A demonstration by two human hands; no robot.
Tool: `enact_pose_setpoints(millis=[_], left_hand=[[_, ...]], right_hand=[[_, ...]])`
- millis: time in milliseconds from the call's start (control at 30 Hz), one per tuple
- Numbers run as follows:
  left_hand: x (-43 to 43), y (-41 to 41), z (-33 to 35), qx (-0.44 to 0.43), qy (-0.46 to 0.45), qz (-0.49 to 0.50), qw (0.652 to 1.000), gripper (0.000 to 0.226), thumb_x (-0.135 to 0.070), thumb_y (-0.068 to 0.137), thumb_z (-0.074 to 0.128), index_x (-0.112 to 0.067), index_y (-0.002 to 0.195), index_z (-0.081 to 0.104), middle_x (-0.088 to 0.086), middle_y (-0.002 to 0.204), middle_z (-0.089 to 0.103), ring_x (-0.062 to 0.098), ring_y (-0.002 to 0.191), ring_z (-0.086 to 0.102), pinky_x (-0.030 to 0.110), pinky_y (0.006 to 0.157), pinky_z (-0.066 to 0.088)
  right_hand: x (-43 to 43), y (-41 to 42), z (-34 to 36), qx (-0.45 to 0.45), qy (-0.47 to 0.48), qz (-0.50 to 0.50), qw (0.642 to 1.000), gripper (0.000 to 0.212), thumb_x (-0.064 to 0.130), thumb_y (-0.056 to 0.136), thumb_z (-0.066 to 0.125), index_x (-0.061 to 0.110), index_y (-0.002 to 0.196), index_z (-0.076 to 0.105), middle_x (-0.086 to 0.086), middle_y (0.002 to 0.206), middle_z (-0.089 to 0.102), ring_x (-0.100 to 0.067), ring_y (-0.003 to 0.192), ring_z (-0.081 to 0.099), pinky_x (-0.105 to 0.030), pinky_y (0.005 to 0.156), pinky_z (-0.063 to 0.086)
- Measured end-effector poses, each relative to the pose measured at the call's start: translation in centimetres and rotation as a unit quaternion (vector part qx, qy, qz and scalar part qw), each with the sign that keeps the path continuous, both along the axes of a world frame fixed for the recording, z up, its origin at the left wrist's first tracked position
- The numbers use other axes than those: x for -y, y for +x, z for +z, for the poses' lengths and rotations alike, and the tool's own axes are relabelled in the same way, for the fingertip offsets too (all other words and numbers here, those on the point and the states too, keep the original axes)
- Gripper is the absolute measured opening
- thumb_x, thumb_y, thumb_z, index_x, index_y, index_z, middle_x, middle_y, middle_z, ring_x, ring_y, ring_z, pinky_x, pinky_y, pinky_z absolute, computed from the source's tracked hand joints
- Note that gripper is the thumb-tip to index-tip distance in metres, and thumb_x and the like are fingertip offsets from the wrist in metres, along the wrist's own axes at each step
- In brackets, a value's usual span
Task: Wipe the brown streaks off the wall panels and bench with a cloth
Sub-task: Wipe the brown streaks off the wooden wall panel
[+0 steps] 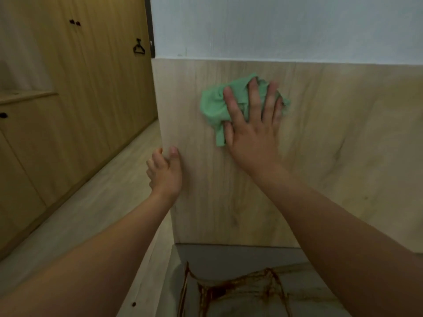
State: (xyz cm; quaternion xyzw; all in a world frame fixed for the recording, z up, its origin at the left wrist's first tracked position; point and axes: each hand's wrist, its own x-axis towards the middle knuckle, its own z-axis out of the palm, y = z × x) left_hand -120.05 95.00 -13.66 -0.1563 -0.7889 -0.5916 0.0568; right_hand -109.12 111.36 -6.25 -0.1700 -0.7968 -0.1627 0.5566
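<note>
A crumpled green cloth [214,106] lies flat against the light wooden wall panel [320,133], near its upper middle. My right hand [251,131] presses it there with straight, spread fingers. Lower left, my left hand [166,172] grips the panel's left edge, thumb on the front face and fingers curled round the side. Below the panel the pale bench [309,291] carries brown streaks [229,289] in a tangled web. The panel around the cloth shows only faint wood grain.
Yellow-brown cupboard doors [75,99] with small black knobs line the left, and a black hanger [139,48] hangs on one. Light wood flooring [96,202] runs between cupboards and panel. White wall [286,26] rises above the panel.
</note>
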Motion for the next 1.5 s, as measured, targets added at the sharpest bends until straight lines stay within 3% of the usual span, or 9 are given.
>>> enact_pose_setpoints(millis=[133,300,533,633,867,1000,1200,1333,1500], left_hand=[[-0.6,-0.9,-1.3,-0.014,0.045,-0.023,0.999,0.062,-0.050,0.109,0.031,-0.013,0.158,0.024,0.017,0.157,0.026,0.034,0.146,0.027,0.043,0.119,0.022],[-0.3,-1.3,-1.5,-0.024,0.062,-0.048,0.997,0.060,-0.051,0.108,0.032,-0.019,0.158,0.025,0.012,0.158,0.028,0.020,0.145,0.024,0.038,0.120,0.020],[1.2,-1.7,-0.6,0.027,0.043,-0.132,0.990,0.067,-0.060,0.105,0.032,-0.025,0.161,0.020,0.004,0.162,0.024,0.022,0.149,0.027,0.033,0.118,0.021],[2.2,-2.3,-0.7,0.086,0.080,-0.198,0.973,0.072,-0.077,0.092,0.036,-0.037,0.152,0.034,-0.009,0.155,0.041,0.014,0.144,0.038,0.047,0.124,0.028],[3.0,-1.3,-2.4,0.208,0.208,-0.225,0.929,0.043,-0.062,0.107,0.028,-0.049,0.134,0.059,-0.028,0.135,0.061,0.003,0.131,0.052,0.031,0.099,0.042],[4.3,-1.3,-7.0,0.213,0.147,-0.193,0.946,0.060,-0.065,0.105,0.031,-0.034,0.156,0.042,-0.016,0.158,0.043,0.008,0.146,0.038,0.036,0.119,0.029],[2.7,-1.1,-11.9,0.168,0.056,-0.217,0.960,0.064,-0.062,0.105,0.028,-0.035,0.162,0.014,-0.006,0.161,0.033,0.015,0.146,0.036,0.037,0.121,0.032],[0.7,-1.5,-13.6,0.147,0.074,-0.158,0.974,0.056,-0.063,0.101,0.030,-0.039,0.151,0.018,0.003,0.154,0.036,0.021,0.137,0.043,0.048,0.117,0.038],[0.4,-1.2,-14.0,0.100,0.056,-0.128,0.985,0.058,-0.066,0.096,0.027,-0.038,0.146,0.021,0.005,0.153,0.039,0.023,0.130,0.049,0.045,0.109,0.044]], right_hand=[[-1.0,1.1,-8.8,0.110,0.123,0.064,0.984,0.062,0.039,0.099,0.057,0.038,0.159,0.038,-0.010,0.167,0.032,-0.043,0.155,0.020,-0.056,0.122,0.022],[-3.7,6.4,-17.9,0.340,0.229,0.083,0.908,0.077,0.029,0.094,0.065,0.037,0.162,0.029,-0.001,0.169,0.027,-0.033,0.158,0.012,-0.050,0.122,0.021],[0.6,0.6,-0.2,0.013,0.027,0.039,0.999,0.065,0.019,0.094,0.057,0.025,0.158,0.043,-0.018,0.165,0.032,-0.058,0.150,0.020,-0.067,0.121,0.017],[3.4,-2.1,1.0,0.052,0.070,0.061,0.994,0.065,0.017,0.096,0.055,0.030,0.159,0.040,-0.011,0.168,0.030,-0.061,0.149,0.015,-0.070,0.122,0.010],[6.4,-4.2,-5.9,0.133,0.105,0.082,0.982,0.066,0.054,0.103,0.040,0.026,0.163,0.031,-0.008,0.170,0.024,-0.043,0.156,0.015,-0.053,0.128,0.007],[5.6,-4.0,-16.5,0.259,0.165,0.126,0.943,0.059,0.049,0.110,0.036,0.027,0.164,0.025,-0.002,0.172,0.020,-0.035,0.159,0.012,-0.052,0.127,0.018],[-0.1,1.4,-27.2,0.449,0.292,0.139,0.833,0.064,0.026,0.103,0.047,0.025,0.164,0.026,0.003,0.173,0.016,-0.028,0.160,0.007,-0.042,0.128,-0.004],[-0.1,-0.6,-27.6,0.477,0.349,0.179,0.787,0.048,0.024,0.107,0.033,0.026,0.153,0.048,0.000,0.162,0.043,-0.026,0.156,0.024,-0.040,0.128,0.011],[2.3,-4.1,-28.6,0.517,0.353,0.215,0.749,0.037,0.024,0.102,0.046,0.017,0.129,0.070,0.004,0.146,0.061,-0.020,0.144,0.048,-0.035,0.124,0.030]])
